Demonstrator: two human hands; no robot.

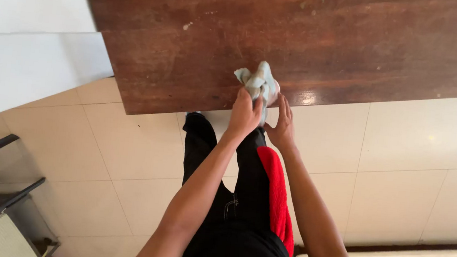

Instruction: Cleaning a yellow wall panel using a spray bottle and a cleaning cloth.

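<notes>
Both hands meet at the near edge of the dark wooden desk (331,49), the left hand (245,115) clamped on a bunched pale cloth (259,82) just ahead, the right hand (282,125) open-fingered beside it

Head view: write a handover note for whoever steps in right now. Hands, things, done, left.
Left hand: closed on the bunched pale blue-green cloth, at the near edge of the dark wooden tabletop.
Right hand: fingers up against the cloth's lower part, at the table edge; grip unclear.
Red towel: hangs at the person's right hip.
Done: cloth gathered in hand at the table edge.
Left: pale specks show across the tabletop, mostly farther from the person.
</notes>
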